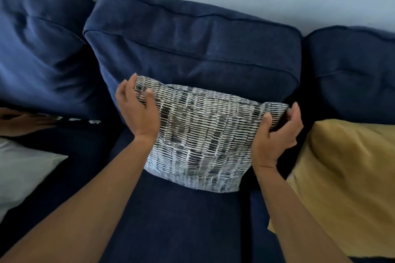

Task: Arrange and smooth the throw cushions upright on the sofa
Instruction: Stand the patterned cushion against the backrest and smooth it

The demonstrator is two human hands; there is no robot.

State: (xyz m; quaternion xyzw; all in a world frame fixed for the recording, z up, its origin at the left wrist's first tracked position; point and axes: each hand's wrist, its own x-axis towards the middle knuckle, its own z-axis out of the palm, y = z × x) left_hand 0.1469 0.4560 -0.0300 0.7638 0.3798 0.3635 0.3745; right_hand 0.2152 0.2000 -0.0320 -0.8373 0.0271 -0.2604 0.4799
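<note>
At far left a white cushion (pixel 23 168) is cut by the frame edge, above it an indistinct, partly hidden brownish shape. At centre, the patterned cushion (pixel 205 136) stands upright on the blue sofa (pixel 181 220) seat against the middle back cushion (pixel 192 49), the left hand (pixel 139 111) pinching its upper left corner, the right hand (pixel 277 134) its upper right. Bare seat lies in front; a yellow cushion (pixel 346 181), cropped at right, sits just beside the right wrist.
</note>
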